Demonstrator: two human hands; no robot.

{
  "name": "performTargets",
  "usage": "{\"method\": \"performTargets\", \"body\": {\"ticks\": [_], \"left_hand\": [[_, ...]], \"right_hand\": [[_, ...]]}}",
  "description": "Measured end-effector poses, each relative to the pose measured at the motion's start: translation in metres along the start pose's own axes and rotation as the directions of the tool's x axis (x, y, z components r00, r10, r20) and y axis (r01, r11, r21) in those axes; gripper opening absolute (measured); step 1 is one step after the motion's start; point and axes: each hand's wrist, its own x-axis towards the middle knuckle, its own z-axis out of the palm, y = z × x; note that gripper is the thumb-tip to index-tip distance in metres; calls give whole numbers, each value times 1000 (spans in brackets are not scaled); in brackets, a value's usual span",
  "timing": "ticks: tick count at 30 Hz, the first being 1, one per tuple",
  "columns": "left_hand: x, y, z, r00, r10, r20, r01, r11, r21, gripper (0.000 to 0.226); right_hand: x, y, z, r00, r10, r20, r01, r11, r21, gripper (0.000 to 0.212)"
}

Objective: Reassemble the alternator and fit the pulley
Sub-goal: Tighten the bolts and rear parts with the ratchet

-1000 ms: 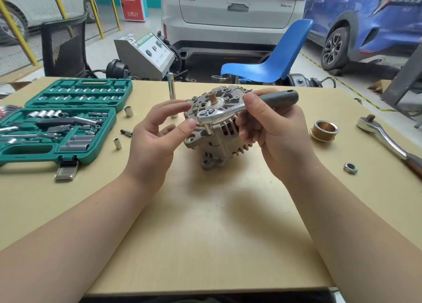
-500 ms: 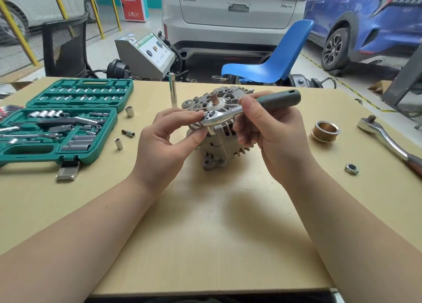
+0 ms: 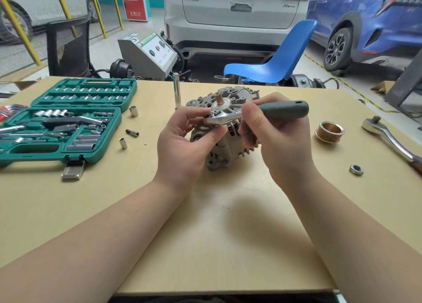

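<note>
Alternator (image 3: 226, 143) upright on table (image 3: 205, 234), shaft up, grey finned casing. Right hand (image 3: 271, 140) clamps ratchet (image 3: 258, 113) handle, lying left-right; left hand (image 3: 182, 143) pinches its head.

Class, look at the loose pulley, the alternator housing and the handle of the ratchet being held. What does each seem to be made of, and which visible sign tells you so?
Pulley: metal, likely brass-toned plating; golden sheen, grooved rim.
Alternator housing: probably cast aluminium; dull grey, matte, ribbed.
Ratchet handle: seemingly plastic or rubber grip; dark green, non-reflective, unlike its shiny chromed head.
</note>
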Motion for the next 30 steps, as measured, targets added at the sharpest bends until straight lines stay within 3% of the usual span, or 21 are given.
{"method": "performTargets", "body": {"ticks": [4,9,12,15,17,19,22,26,30], "left_hand": [[1,1,1,999,-36,-28,35,998,-43,31],[2,4,0,997,-68,-37,65,995,-74,29],[4,5,-1,994,-104,-22,101,990,-98,34],[6,4,-1,989,-146,-3,145,980,-139,32],[6,4,-1,986,-166,-13,163,978,-132,30],[5,5,0,985,-172,-21,168,977,-130,31],[3,2,0,988,-154,-7,152,981,-124,30],[0,2,0,995,-94,-17,92,990,-111,29],[0,1,-2,997,-67,-29,64,995,-76,32]], "right_hand": [[-15,8,10,945,-322,-48,275,868,-413,31],[-24,11,24,855,-517,32,449,709,-545,40],[-24,13,23,881,-466,79,445,761,-472,33],[-14,6,24,986,-169,-13,166,980,-106,13],[-2,3,22,997,26,-72,-18,995,103,16],[8,4,18,990,109,-93,-98,989,111,28],[12,5,14,998,61,-35,-58,995,76,25],[-4,7,18,984,-155,93,166,978,-125,7],[-26,6,26,924,-366,114,373,787,-492,37]]}}
